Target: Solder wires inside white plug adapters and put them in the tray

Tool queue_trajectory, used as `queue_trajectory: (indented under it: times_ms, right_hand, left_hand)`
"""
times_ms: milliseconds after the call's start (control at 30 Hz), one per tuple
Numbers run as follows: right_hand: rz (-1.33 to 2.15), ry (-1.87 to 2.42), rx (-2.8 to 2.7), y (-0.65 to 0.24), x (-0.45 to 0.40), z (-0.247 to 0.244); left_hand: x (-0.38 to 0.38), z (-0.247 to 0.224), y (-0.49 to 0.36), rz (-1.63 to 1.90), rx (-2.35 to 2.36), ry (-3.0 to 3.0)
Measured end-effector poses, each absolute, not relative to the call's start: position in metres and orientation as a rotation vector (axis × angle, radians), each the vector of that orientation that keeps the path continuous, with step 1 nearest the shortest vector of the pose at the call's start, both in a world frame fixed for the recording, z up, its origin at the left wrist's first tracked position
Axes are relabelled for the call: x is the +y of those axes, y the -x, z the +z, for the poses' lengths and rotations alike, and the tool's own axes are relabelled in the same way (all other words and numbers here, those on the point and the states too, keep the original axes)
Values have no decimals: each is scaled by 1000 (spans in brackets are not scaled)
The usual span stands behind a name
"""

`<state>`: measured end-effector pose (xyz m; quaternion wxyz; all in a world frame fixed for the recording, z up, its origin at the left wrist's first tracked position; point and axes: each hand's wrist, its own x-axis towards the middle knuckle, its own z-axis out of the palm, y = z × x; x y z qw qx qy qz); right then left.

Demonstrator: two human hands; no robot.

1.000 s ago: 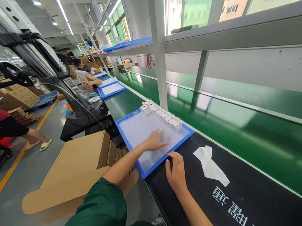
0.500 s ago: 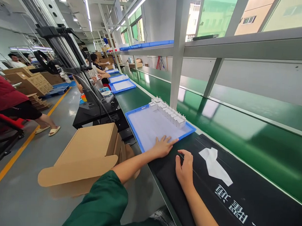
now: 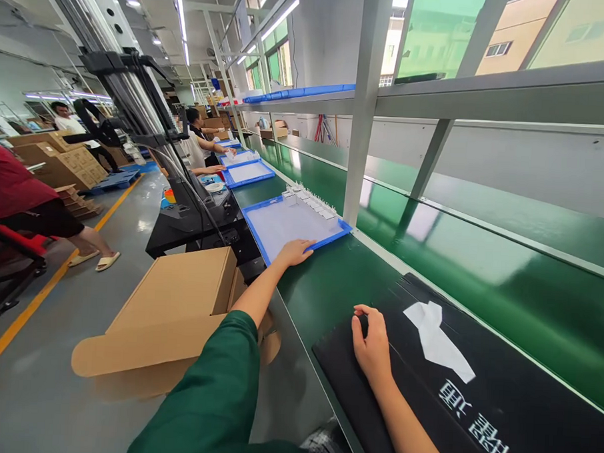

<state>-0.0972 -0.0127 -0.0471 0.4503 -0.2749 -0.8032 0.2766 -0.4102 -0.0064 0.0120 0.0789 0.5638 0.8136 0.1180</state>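
Note:
My left hand (image 3: 295, 251) reaches forward and lies on the near rim of a blue tray (image 3: 331, 238), its fingers stretched along the edge. White lining covers the tray's floor. A row of small white pieces (image 3: 310, 201) with thin spikes on top stands along its far right side; their kind is too small to tell. Over a black mat (image 3: 414, 398) with white lettering hangs my right hand (image 3: 372, 340), fingers loosely curved, thumb apart, holding nothing visible. To its right, a crumpled white cloth or paper (image 3: 440, 339) rests on the mat.
Further along the green bench stand more blue trays (image 3: 249, 173), with co-workers (image 3: 198, 145) beside them. Left of the bench are an opened cardboard box (image 3: 174, 281) and a machine with a metal column (image 3: 132, 92). A white post (image 3: 364, 116) rises behind the tray.
The blue tray has slid away from me along the bench with my left hand on its rim, baring green surface before the mat. My right hand has stayed nearly in place.

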Motion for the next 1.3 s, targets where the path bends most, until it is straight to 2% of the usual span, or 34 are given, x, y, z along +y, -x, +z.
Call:
queue_trajectory:
  times_ms: [367,700,1300]
  right_hand:
    - [781,793,-2039,89,-15,-41]
    - [911,915,-2037,85,-15,-39]
    - [640,765,-2177,84,-8,-46]
  left_hand:
    - [21,6,496,377,2543,-1572]
    - [35,1,521,471,2604,-1531]
    - [29,6,520,897,2544,-1416]
